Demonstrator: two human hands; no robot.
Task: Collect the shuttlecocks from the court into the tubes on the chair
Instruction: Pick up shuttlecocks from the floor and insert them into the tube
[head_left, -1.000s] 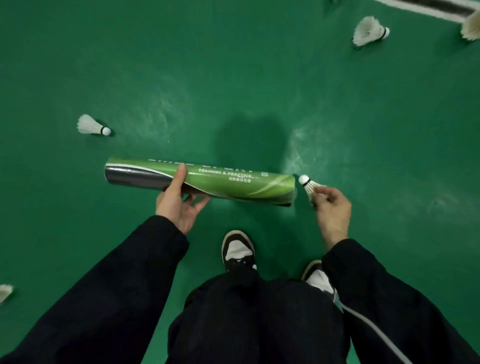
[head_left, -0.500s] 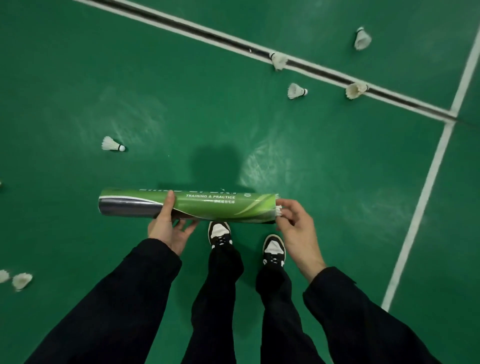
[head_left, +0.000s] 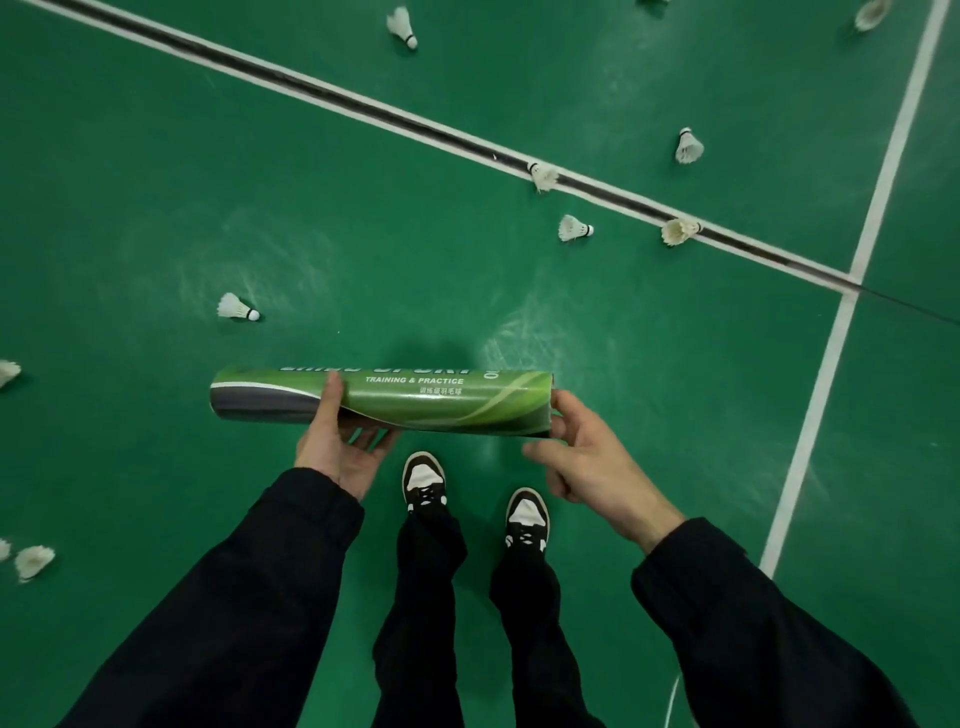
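Tube (head_left: 415, 400) lies level, left-right; left hand (head_left: 337, 441) grip holds it; right hand (head_left: 582, 457) grip loose

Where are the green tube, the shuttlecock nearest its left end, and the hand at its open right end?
green tube (head_left: 447, 402): head view, middle of its printed wall.
shuttlecock (head_left: 236, 307): head view, its feather skirt.
right hand (head_left: 587, 457): head view, back of the hand.
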